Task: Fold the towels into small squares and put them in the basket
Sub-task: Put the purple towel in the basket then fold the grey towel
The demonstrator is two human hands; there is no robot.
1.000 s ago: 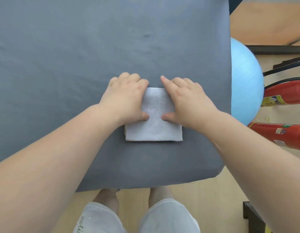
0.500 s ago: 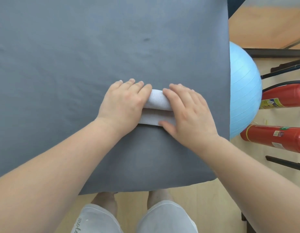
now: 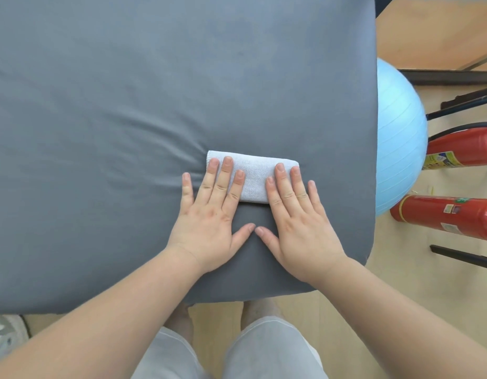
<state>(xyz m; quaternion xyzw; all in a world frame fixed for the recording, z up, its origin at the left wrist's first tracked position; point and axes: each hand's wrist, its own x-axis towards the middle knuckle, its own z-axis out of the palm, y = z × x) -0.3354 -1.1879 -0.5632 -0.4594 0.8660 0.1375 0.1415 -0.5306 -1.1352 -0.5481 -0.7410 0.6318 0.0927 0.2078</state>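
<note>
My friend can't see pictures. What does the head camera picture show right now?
Two bare hands, the left hand and right hand, press flat on a small white folded towel lying on a grey cloth-covered table. A light blue ball and two red fire extinguishers sit on the floor to the right.

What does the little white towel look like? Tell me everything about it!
The towel is pale white with a soft, nubbly weave. It is folded into a small, wide strip, rounded along the far edge, and lies flat on the grey cloth near the table's front right. The left hand and the right hand lie open, fingers pressing on its two ends; the middle shows between them.
</note>
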